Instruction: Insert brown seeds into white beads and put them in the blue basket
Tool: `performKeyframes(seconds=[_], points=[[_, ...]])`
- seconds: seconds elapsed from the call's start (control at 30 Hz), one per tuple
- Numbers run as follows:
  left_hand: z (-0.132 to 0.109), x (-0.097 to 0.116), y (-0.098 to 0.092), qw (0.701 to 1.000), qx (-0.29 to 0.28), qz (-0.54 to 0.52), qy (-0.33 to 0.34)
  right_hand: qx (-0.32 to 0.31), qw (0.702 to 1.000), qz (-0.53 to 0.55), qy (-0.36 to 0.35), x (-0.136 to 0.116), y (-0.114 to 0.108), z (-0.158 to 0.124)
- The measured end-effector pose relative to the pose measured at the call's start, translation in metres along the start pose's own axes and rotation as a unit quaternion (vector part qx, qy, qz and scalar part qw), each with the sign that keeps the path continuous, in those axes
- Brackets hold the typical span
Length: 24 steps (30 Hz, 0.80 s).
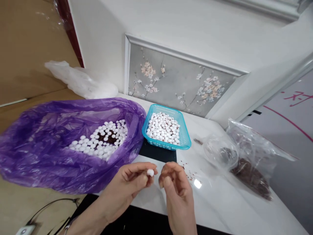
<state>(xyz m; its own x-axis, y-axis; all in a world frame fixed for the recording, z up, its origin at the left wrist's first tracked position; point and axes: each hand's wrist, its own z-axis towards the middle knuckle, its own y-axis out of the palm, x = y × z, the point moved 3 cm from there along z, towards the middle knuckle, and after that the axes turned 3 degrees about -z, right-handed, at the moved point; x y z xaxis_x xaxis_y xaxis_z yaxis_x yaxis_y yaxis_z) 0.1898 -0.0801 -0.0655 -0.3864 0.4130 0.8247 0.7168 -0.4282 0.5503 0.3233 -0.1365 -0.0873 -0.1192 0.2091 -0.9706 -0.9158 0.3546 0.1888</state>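
Above the near edge of the table, my left hand (133, 181) pinches a small white ball (150, 172) between thumb and fingers. My right hand (177, 192) is close beside it, fingers curled and thumb drawn in towards them; whatever it might hold is hidden. The two hands are slightly apart. Beyond them stands a blue plastic basket (184, 137) filled with many similar white balls, with brown bits showing between them. To the left lies an open purple plastic bag (56, 166) holding more white balls and a dark brown patch of loose material.
Brown flakes (189, 174) are scattered on the white table (215, 202) right of my hands. Further right are a clear plastic cup (220, 151) and a clear bag of brown material (253, 178). A white plastic bag (83, 83) lies behind the purple one. A cable (49, 205) runs at lower left.
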Motion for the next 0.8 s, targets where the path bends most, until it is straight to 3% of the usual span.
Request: performKeyframes(seconds=[0.2,0.37,0.5,0.57,0.67,0.73,0.8], points=[[-0.002,0.003,-0.002,0.990,0.008,0.119,0.074,0.009,1.000,-0.008,0.020,0.009,-0.003,-0.003],[-0.001,0.003,0.000,0.988,-0.008,0.122,0.099,0.002,0.999,-0.049,0.024,0.006,0.001,-0.005],[0.001,-0.001,-0.007,0.991,0.009,0.093,0.098,-0.059,0.991,-0.123,0.008,0.000,0.003,-0.009],[0.004,-0.001,-0.010,0.990,0.040,0.096,0.090,-0.072,0.977,-0.201,-0.021,-0.005,-0.006,-0.008],[0.015,0.006,-0.007,0.986,0.093,0.111,0.081,0.008,0.940,-0.338,-0.047,-0.009,-0.041,0.002],[0.028,0.015,0.000,0.982,0.112,0.122,0.086,0.068,0.904,-0.421,-0.033,-0.008,-0.068,0.014],[0.044,0.026,0.009,0.980,0.118,0.123,0.099,0.080,0.857,-0.508,-0.017,-0.005,-0.088,0.025]])
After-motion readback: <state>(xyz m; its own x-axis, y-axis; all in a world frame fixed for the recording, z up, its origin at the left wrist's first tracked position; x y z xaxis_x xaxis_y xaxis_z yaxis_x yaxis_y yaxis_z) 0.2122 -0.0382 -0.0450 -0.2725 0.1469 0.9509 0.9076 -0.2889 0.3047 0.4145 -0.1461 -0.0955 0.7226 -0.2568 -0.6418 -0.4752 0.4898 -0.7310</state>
